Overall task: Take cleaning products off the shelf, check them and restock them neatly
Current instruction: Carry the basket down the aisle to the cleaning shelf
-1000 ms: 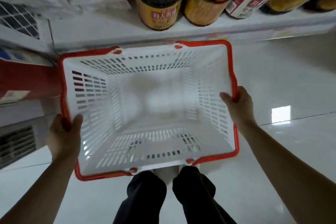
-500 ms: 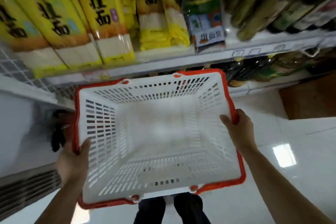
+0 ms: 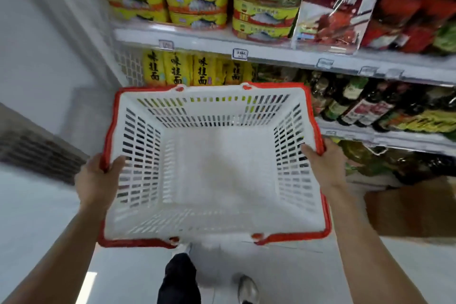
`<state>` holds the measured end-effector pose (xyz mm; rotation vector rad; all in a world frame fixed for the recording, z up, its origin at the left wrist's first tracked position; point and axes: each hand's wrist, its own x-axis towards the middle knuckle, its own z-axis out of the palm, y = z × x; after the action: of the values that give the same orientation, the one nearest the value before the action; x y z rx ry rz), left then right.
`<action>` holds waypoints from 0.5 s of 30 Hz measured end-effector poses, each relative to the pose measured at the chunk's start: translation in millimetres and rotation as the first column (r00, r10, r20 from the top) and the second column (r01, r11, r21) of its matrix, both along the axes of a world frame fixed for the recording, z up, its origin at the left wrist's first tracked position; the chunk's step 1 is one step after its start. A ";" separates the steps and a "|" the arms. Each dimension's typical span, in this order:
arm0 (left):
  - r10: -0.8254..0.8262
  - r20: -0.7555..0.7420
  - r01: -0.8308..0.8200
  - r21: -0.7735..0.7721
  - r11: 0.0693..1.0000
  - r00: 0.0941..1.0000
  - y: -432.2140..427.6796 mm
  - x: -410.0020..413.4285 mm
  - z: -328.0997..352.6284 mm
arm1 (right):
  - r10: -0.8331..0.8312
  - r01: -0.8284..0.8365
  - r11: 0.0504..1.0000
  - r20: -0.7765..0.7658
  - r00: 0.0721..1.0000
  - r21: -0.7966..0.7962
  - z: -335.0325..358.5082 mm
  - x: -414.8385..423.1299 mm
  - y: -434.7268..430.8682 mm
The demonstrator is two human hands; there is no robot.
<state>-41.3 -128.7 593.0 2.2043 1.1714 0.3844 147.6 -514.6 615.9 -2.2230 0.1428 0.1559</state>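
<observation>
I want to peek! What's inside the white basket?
Nothing. The basket shows only its bare white floor and slotted walls, held by the left hand and right hand.

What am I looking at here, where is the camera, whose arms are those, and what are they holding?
There is no machine here. A person wears a wide-angle camera on the head, so the one picture looks forward and down along their own bare arms. The left hand and the right hand each grip a side of the red rim of a white slotted plastic shopping basket, which has nothing in it. Below it you see the person's dark trouser leg and a pale shiny floor. Ahead are white shop shelves carrying yellow fish tins, a large red printed food bag, yellow noodle packets and dark glass bottles. I see food only, no cleaning products. The picture is somewhat blurred.
</observation>
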 end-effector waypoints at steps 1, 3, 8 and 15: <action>0.017 0.012 -0.017 -0.006 1.000 1.000 -6.2 -14.0 6.7 | 0.026 -0.026 1.000 -0.002 1.000 -0.016 11.4 -2.2 -3.3; 0.121 0.050 -0.120 -0.025 0.992 0.991 -24.9 -66.6 30.1 | 0.139 -0.139 0.990 0.000 0.990 -0.027 45.2 -22.4 -1.3; 0.298 0.054 -0.295 -0.056 0.954 0.953 -53.9 -172.3 63.2 | 0.335 -0.333 0.941 0.032 0.942 -0.052 83.6 -61.3 19.8; 0.567 0.066 -0.562 -0.084 0.823 0.821 -67.4 -345.6 94.1 | 0.658 -0.657 0.753 0.020 0.753 -0.043 116.7 -153.4 124.9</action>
<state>-386.9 -196.1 687.1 1.7253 1.7563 0.6701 -5.8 -389.7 732.6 -2.2158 -0.6830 0.5040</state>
